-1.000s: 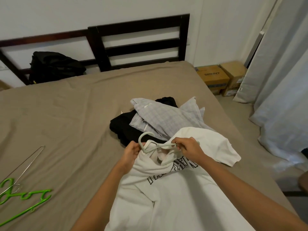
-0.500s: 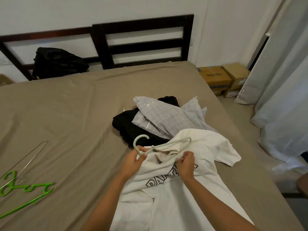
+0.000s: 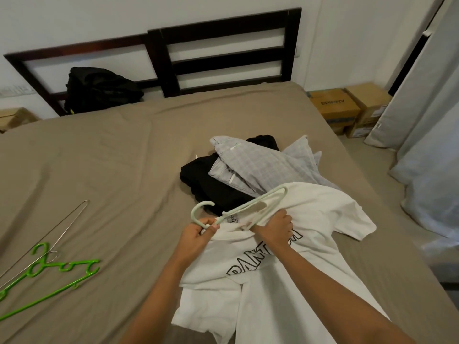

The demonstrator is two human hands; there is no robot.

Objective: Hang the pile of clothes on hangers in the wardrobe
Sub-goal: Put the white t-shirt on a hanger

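Brown sheets cover the bed (image 3: 124,157) that serves as our work surface, with a dark headboard (image 3: 223,45) behind it, a black bag (image 3: 99,88) leaning against it, and curtains (image 3: 427,120) on the right.

We have only the head view. Our left hand (image 3: 198,235) pinches the pale hanger (image 3: 248,207) just under its hook, probably to steady it and steer the angle. Our right hand (image 3: 273,229) is curled round the collar of the white T-shirt (image 3: 285,281), holding the neck open where one hanger arm goes in. The other arm sticks out clear of the cloth, so we judge the threading half done. The T-shirt lies flat on the bed in front of us, its far sleeve touching the pile (image 3: 260,167) of checked and black clothes that wait their turn. A green hanger (image 3: 49,269) and a wire hanger (image 3: 49,234) lie well apart on the left, likely set ready for them.

Outlined letters on the T-shirt read "PANT", the rest hidden under our right hand. The neck label is too small to read. A cardboard box (image 3: 332,105) by the wall carries upside-down print we cannot read for sure.
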